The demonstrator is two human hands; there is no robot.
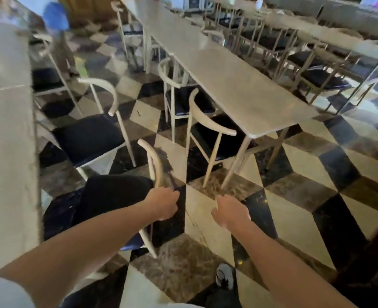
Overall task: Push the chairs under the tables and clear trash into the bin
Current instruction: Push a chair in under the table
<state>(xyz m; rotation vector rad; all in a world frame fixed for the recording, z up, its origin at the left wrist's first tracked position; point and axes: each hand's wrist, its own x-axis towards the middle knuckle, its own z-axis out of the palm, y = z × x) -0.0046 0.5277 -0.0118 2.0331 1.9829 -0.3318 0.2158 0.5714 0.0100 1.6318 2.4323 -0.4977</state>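
Between two rows of tables, a person's left hand point(164, 202) closed on the curved back of a chair point(108, 196) standing just beside the left table point(6, 130), seat not yet under it. Right hand point(231, 211) hung loosely open, empty. Pushed one-handed, the chair could swing and knock its neighbour point(90, 134). No bin, trash or readable writing showed.

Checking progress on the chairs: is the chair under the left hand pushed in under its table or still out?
Out. The nearest chair, gripped at its backrest by the left hand, has its dark seat fully exposed beside the table edge.
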